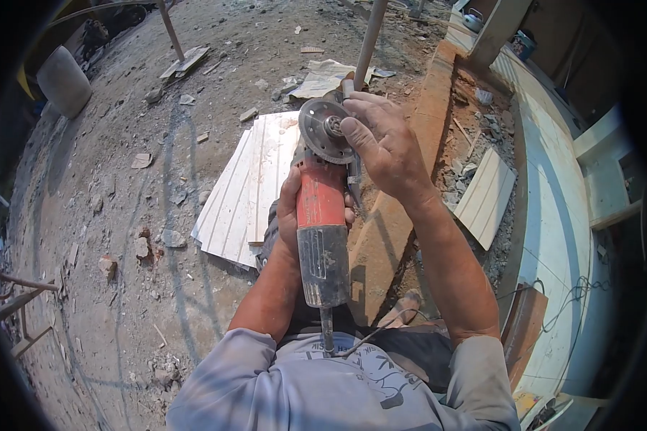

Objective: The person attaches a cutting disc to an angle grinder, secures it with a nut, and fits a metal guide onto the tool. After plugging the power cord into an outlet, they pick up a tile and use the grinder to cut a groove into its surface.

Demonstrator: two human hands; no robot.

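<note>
A red and black angle grinder (322, 197) points away from me, its cord running down to my lap. My left hand (289, 205) is wrapped round the red body from the left, with fingertips showing on its right side. The round metal disc (326, 131) faces up at the front of the tool. At the disc's right side is my right hand (381, 140), its thumb by the centre nut and its fingers bent over the side handle area; whether they grip the handle is unclear.
White grooved panels (230, 194) lie on the ground beyond my left arm. Another panel (486, 197) rests right of a concrete ledge (417, 133). A pole (371, 43) stands ahead. A grey drum (65, 82) is at the far left. Rubble and a cable (579, 289) are around.
</note>
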